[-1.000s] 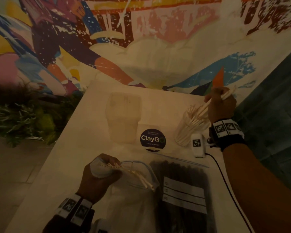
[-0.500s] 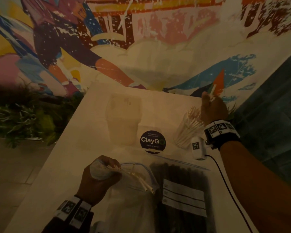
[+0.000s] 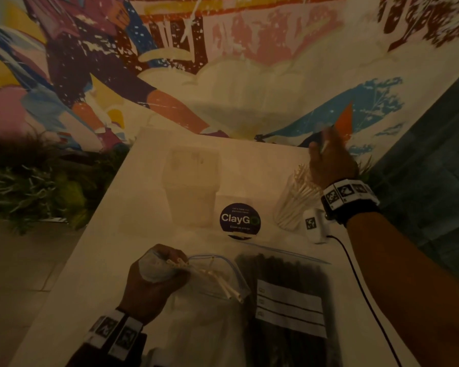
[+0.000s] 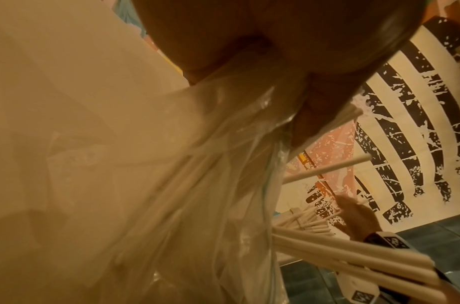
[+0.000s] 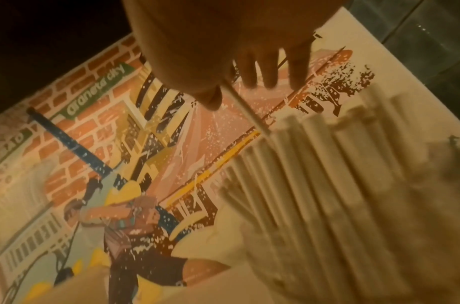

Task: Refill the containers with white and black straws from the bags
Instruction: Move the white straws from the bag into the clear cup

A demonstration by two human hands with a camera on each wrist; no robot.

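Your right hand [image 3: 331, 161] has dropped its bundle into the white-straw container [image 3: 296, 201], pinching one last straw; your left hand [image 3: 154, 280] grips the bag [image 3: 210, 308].

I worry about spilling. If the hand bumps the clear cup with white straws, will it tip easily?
Probably yes. The clear cup looks thin and light, and its white straws stick out well above the rim and lean toward the right hand, so the load likely sits high. A side push may tip it or slide it on the smooth table.
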